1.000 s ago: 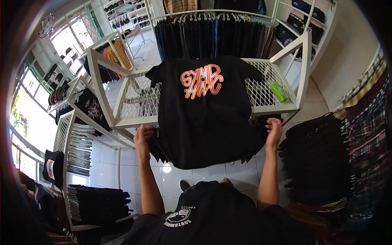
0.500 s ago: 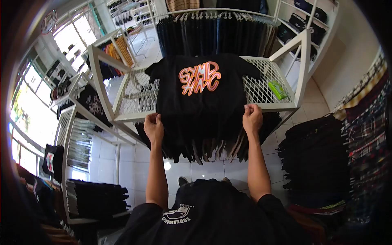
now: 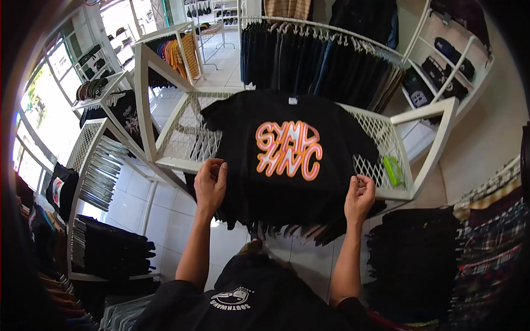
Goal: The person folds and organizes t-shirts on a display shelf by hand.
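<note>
A black T-shirt (image 3: pixel 281 124) with an orange and white print (image 3: pixel 288 150) lies spread on a white wire-mesh table (image 3: pixel 190 135). Its lower half is folded up, so the hem sits near the table's front edge. My left hand (image 3: pixel 210 185) pinches the folded edge at the shirt's left side. My right hand (image 3: pixel 359 197) grips the same edge at the right side. Below the table's front edge, a row of dark hanging garments (image 3: pixel 287 226) shows under the shirt.
A small green pack (image 3: pixel 393 171) lies on the mesh at the right. A rail of dark clothes (image 3: pixel 326 60) stands behind the table. White racks with stacked shirts (image 3: pixel 110 251) are at the left, plaid garments (image 3: pixel 486 243) at the right. White floor tiles (image 3: pixel 160 220) lie below.
The shirt's hanging lower part has been lifted and folded up onto the table. Both hands rose from below the table edge to it, and the view shifted.
</note>
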